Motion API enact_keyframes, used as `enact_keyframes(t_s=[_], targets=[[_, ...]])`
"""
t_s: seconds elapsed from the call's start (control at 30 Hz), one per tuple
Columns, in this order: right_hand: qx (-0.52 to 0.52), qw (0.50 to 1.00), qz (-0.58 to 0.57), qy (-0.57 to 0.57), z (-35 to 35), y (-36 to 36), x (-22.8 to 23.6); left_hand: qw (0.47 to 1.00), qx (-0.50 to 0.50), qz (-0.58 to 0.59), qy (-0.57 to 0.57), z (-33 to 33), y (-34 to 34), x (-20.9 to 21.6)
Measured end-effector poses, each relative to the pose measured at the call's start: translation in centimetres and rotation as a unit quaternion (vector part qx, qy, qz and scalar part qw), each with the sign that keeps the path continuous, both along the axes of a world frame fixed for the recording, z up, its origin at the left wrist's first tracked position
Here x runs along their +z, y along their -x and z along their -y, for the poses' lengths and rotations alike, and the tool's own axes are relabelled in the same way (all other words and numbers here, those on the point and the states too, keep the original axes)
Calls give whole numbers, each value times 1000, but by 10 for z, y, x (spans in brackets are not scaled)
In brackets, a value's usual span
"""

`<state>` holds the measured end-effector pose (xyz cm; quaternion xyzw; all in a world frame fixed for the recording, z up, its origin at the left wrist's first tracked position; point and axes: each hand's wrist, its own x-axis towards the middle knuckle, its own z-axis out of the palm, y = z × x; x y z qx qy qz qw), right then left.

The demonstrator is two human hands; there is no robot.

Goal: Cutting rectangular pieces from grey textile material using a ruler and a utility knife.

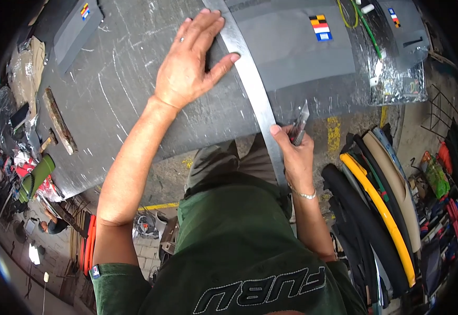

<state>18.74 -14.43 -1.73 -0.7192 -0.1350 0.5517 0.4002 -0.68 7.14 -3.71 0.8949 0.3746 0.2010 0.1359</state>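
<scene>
A long metal ruler runs from the far edge of the view over the near edge of the scratched dark worktable. My left hand lies on the tabletop with fingers stretched out, its fingertips and thumb on the ruler. At the table's near edge, my right hand is closed around a utility knife, its blade pointing away from me. The right thumb touches or lies close to the ruler's edge. Right of the ruler lies a grey sheet of material bearing a small patch of coloured flags.
Another grey piece lies at the far left, near a strip of wood. A clear plastic-covered bundle and a green cord are at the right. Rolls of material, one yellow, stand at my right. Another person is in the left background.
</scene>
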Motion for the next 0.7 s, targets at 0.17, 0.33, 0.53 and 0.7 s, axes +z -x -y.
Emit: enact_keyframes(t_s=[0.17,0.33,0.53,0.7], targets=[[5,1000,4,-12,-3,5,-4,911,-122,392,-25,-14,-5,-44],[-8,999,26,-34,4,2,-14,907,-132,398,26,-10,-11,-45],[-11,998,30,-50,1,11,-8,895,-130,423,56,-7,-8,-38],[-10,998,32,-50,4,7,-11,998,2,-21,66,5,-5,19]])
